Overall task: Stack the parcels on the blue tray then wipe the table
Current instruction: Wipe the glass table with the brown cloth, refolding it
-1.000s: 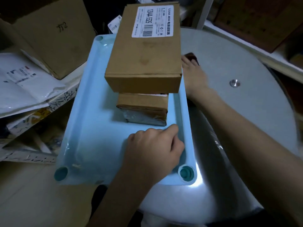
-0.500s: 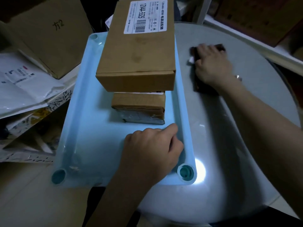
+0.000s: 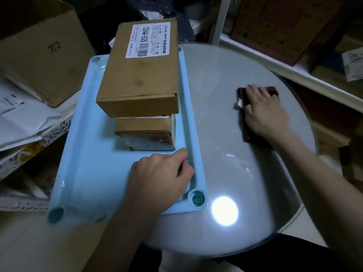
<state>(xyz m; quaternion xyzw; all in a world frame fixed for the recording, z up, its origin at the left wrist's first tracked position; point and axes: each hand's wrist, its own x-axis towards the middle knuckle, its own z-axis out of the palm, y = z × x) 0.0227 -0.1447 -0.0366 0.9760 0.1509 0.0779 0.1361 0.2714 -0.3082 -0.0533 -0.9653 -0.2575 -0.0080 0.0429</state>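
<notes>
Head view: my left hand (image 3: 161,173), fingers curled and empty, weighs on the blue tray (image 3: 88,154) under the stacked parcels (image 3: 141,79), probably steadying it; my flat right hand (image 3: 263,112) presses a cloth (image 3: 253,137) onto the table (image 3: 222,81), far right.

Dim and cool-toned throughout, with a blue-grey cast. Brightest on the table (image 3: 225,85), with a round blown-out glare spot just beside the near right corner of the blue tray (image 3: 86,154) and fainter streaks of reflection beyond it. Lit from above, to judge by that reflection. Soft shadow under the overhanging top parcel (image 3: 137,75), across the lower parcel (image 3: 145,126). Near black along the far edge and in the upper corners. Smeared by motion at the right hand (image 3: 263,114) and the dark cloth (image 3: 253,138) beneath it; sharper at the left hand (image 3: 161,173). Stretched by the wide lens toward the frame edges. Grainy and soft in the darker parts
</notes>
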